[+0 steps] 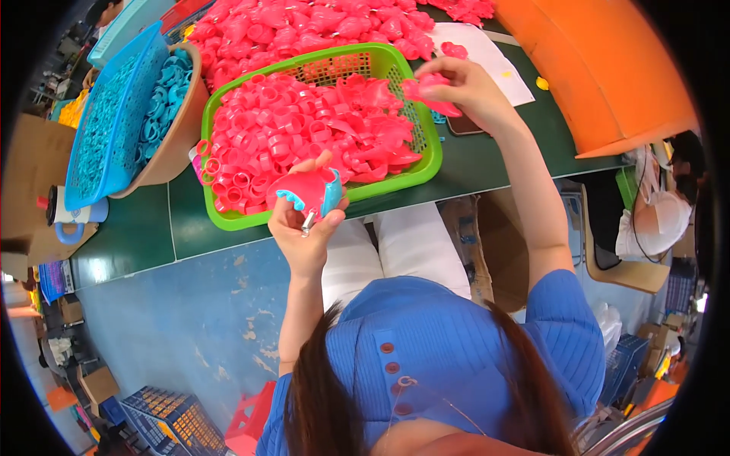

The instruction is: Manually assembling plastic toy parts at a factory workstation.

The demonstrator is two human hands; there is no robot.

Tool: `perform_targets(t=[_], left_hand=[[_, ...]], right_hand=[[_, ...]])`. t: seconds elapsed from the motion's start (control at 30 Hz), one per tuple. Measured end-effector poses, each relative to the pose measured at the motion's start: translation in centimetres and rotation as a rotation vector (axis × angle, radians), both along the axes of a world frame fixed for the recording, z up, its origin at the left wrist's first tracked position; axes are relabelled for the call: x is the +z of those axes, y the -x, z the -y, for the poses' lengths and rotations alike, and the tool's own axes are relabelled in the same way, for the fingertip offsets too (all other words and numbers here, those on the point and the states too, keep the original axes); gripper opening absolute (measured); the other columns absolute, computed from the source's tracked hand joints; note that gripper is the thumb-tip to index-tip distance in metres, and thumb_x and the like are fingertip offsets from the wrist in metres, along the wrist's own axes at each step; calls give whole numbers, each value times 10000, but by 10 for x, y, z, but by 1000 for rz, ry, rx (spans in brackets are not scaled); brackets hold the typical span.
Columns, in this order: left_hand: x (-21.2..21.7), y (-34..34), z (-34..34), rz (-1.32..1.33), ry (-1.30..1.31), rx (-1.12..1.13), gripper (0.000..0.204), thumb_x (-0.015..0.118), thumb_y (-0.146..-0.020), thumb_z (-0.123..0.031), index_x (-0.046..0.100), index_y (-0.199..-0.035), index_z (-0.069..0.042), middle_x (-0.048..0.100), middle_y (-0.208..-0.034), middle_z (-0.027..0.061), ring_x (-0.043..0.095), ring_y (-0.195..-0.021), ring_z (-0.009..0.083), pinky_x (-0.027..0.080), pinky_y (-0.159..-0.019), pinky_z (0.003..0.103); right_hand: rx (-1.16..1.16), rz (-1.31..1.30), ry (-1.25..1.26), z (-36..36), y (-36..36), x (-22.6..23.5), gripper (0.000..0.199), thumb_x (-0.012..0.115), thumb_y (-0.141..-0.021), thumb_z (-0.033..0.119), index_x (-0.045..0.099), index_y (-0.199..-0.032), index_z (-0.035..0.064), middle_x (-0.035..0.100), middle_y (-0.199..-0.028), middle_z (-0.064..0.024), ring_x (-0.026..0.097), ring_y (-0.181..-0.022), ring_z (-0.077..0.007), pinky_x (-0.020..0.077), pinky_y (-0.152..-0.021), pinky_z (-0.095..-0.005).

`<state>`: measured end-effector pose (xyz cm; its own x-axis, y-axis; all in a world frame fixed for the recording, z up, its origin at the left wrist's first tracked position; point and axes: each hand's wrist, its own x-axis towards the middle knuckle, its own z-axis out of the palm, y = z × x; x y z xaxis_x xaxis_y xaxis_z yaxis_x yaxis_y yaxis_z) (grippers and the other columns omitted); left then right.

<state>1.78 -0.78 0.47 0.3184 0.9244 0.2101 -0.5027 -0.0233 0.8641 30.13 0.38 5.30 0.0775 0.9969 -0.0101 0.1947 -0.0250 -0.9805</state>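
My left hand [303, 249], in front of the basket's near edge, has its fingers wrapped round a pink plastic part with light-blue scalloped pieces [310, 190]. A small shiny metal piece [309, 222] shows at its lower end, by my thumb. Over the basket's right end, my right hand [477, 90] pinches a pink moulded plastic piece [430, 85]. Between and beneath my hands stands a green plastic basket [435, 156] full of loose pink parts: ring-like ones [266, 125] on the left, pointed shell-like ones [380, 144] on the right.
Behind the basket lies a large heap of pink parts [304, 26]. To the left, a blue basket [76, 163] and a tan tub [199, 91] hold blue parts, near a mug [70, 229]. A tilted orange bin [608, 68] and white paper [494, 64] are at right on the green table [228, 209].
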Motion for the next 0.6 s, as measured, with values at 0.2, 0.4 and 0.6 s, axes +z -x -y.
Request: perform_targets(t=[0.2,0.4,0.6], left_hand=[[4,-9,9,32,-4,-74,688,798,-616,-158,438,-1156,69,490,-1188,229,603,-877,180,535,-723,288],[5,-28,17,15,-26,-147,685,798,-616,-158,446,-1161,63,494,-1186,229,598,-873,166,527,-731,286],[2,-29,22,5,-14,-156,672,792,-624,-145,448,-1166,52,485,-1194,238,592,-904,172,526,-742,289]], right_hand=[[267,394,79,72,-28,-16,166,604,-663,-19,507,-791,24,562,-831,-49,535,-785,-106,428,-706,-234],[464,959,-133,74,-23,-61,226,568,-630,54,526,-851,47,500,-926,-99,449,-901,-251,347,-785,-322],[-119,1023,-339,93,-12,-66,315,684,-710,236,567,-919,31,537,-982,-112,535,-859,-272,453,-715,-359]])
